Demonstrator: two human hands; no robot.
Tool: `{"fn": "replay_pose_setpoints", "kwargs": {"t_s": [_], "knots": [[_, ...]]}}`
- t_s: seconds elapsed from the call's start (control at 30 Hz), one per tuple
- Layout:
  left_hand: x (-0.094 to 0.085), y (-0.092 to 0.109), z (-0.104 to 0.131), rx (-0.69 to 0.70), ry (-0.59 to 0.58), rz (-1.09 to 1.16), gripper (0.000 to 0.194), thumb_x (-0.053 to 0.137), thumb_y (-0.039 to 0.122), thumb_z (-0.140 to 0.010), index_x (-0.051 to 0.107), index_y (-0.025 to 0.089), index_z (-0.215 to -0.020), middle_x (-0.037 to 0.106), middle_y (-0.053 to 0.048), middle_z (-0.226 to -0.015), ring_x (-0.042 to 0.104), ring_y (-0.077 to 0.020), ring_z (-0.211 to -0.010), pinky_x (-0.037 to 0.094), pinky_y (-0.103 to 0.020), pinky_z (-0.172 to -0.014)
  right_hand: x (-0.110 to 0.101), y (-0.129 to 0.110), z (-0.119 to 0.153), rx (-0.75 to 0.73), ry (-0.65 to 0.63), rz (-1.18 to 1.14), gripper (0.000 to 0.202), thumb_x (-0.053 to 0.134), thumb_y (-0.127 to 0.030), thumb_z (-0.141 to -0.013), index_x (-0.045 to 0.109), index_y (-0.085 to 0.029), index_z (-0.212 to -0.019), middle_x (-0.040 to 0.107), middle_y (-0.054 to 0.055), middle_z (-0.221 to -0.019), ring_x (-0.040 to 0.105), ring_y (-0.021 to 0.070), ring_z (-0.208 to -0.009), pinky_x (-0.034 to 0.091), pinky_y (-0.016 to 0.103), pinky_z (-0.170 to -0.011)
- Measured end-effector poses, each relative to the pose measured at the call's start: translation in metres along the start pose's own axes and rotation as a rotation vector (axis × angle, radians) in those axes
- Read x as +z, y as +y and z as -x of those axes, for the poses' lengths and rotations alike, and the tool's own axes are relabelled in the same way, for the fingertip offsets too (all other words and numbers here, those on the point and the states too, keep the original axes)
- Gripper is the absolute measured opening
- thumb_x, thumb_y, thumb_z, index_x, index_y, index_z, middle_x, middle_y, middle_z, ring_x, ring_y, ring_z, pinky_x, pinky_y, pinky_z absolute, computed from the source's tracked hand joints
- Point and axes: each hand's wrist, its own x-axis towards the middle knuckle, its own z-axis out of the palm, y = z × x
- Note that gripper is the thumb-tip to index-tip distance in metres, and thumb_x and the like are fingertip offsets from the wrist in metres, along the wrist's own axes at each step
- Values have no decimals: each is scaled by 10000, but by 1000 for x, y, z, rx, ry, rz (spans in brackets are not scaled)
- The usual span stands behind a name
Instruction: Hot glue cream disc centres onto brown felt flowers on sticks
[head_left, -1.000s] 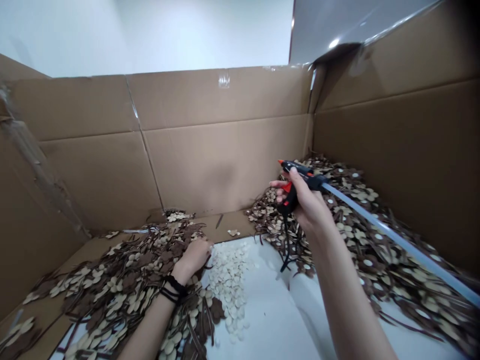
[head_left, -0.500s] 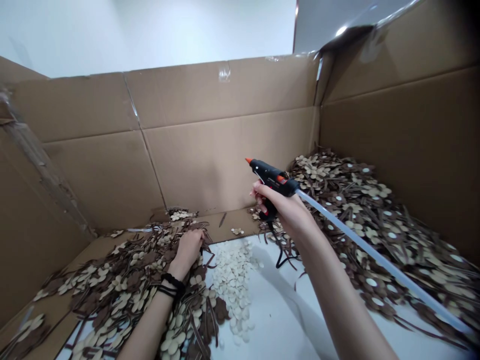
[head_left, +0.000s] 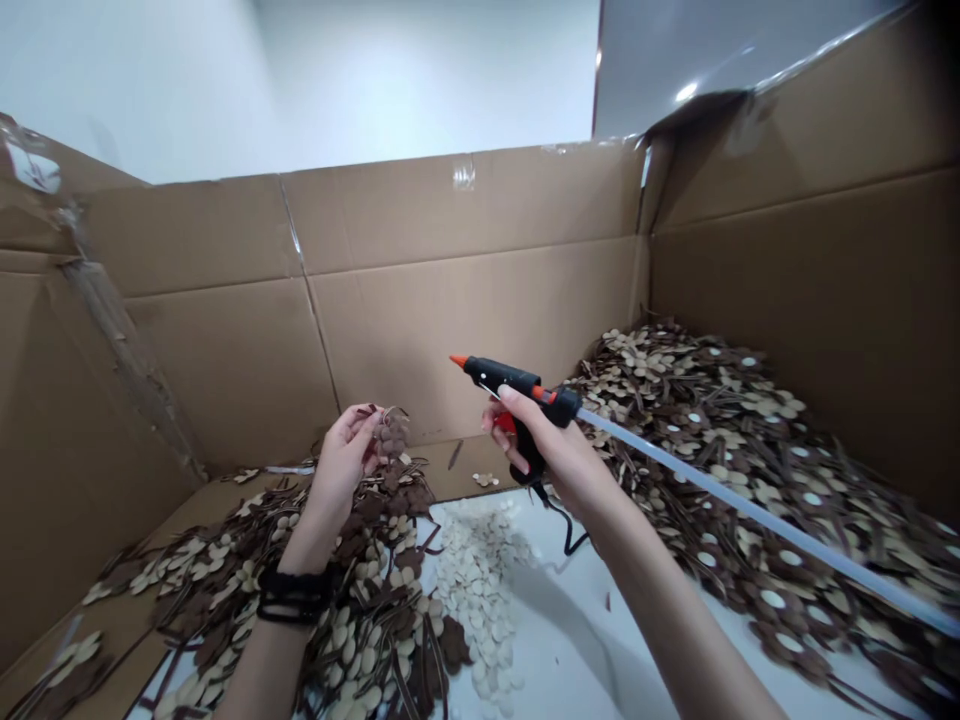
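- Nearest, the white sheet (head_left: 577,650) has bare room between the white discs (head_left: 480,575) and the right-hand heap of flowers (head_left: 739,470); its far edge meets bare cardboard floor (head_left: 431,468).
- Open air separates the hands above it.
- The left hand (head_left: 345,455), black bands (head_left: 294,597) at its wrist, pinches a brown flower cutout (head_left: 391,436) over the left-hand heap of flowers (head_left: 375,610), which crowds that side.
- The right hand (head_left: 551,440) is closed round the handle of a black glue gun (head_left: 517,383), its orange nozzle pointing left, towards the cutout but apart from it.
- A long glue stick (head_left: 712,487) juts from the gun's back across the right-hand heap; a black cord (head_left: 571,542) hangs below.
- Beyond the sheet lies a small pale flower (head_left: 485,480).
- Tall cardboard walls (head_left: 472,300) close off the back and sides; past them stands a pale room wall (head_left: 427,80).
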Motion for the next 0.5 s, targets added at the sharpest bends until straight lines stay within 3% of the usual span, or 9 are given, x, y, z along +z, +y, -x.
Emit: {"fn": "replay_pose_setpoints", "kwargs": {"t_s": [0.13, 0.33, 0.5], "knots": [[8, 23, 14, -68, 45, 229, 384, 684, 435, -677, 549, 176, -926, 550, 25, -784, 498, -27, -549, 336, -97, -435, 10, 3, 5, 22, -133, 15, 486, 505, -610, -809, 548, -135, -712, 438, -28, -544, 340, 30, -384, 262, 183, -395], [15, 31, 21, -163, 27, 427, 364, 708, 293, -617, 509, 173, -897, 513, 63, -648, 378, -5, -436, 248, -114, -391, 18, 12, 9, 3, -221, 49, 546, 489, -679, -779, 567, -144, -707, 492, -7, -551, 381, 58, -412, 292, 204, -428], [17, 40, 29, -171, -39, 463, 306, 690, 251, -634, 503, 168, -862, 472, 73, -625, 353, -6, -429, 239, -131, -389, 16, 22, 8, 19, -135, 190, 671, 412, -784, -738, 580, -152, -584, 523, 43, -525, 420, 108, -490, 321, 237, -483]]}}
